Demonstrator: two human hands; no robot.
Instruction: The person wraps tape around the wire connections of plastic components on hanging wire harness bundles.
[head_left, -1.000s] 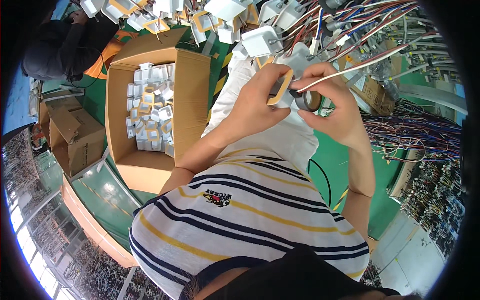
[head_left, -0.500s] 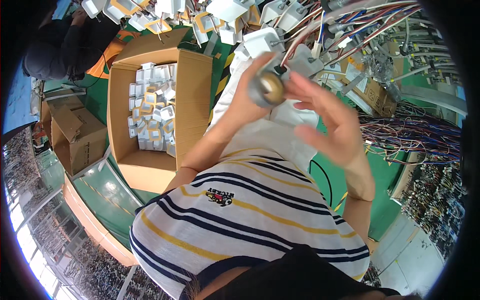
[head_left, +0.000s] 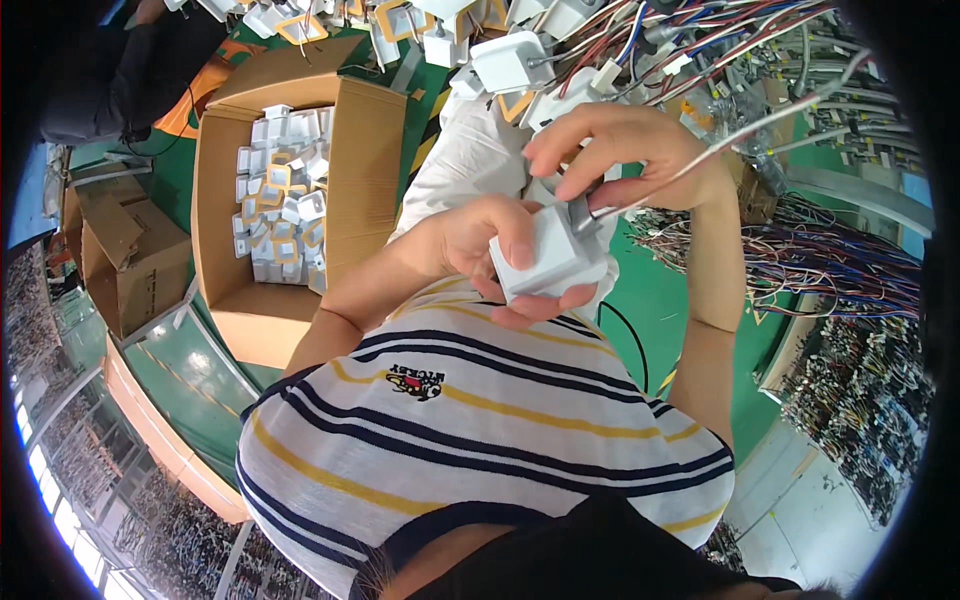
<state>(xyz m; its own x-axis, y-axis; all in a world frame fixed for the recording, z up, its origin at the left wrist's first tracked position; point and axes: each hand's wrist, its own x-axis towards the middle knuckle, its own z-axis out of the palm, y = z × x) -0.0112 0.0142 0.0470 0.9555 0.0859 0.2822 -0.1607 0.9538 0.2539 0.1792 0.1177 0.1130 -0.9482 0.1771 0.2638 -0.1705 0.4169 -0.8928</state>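
Observation:
My left hand [head_left: 478, 240] is wrapped around a white, square plastic housing [head_left: 550, 262] in front of my lap, the thumb lying on its face. Over its upper right corner, my right hand [head_left: 640, 150] has its fingers curled around a grey cable fitting [head_left: 582, 212], partly hidden by those fingers. A pale cable with a reddish wire [head_left: 740, 140] runs from the fitting up to the right, past my right wrist. Just beyond my hands, another white housing [head_left: 512, 62] lies among cables.
At the left stands an open cardboard box [head_left: 368, 170] with many white housings [head_left: 285, 200], some with tan gaskets. A smaller carton [head_left: 140, 260] sits farther left. Bundled wires [head_left: 800, 255] lie at the right, grey cables [head_left: 850, 115] at the upper right. Another person's dark sleeve [head_left: 130, 80] shows upper left.
The blurred round, tan-centred thing near my left hand no longer shows; a white housing is there now. My right hand, open before, has closed on the cable fitting. The view has shifted slightly.

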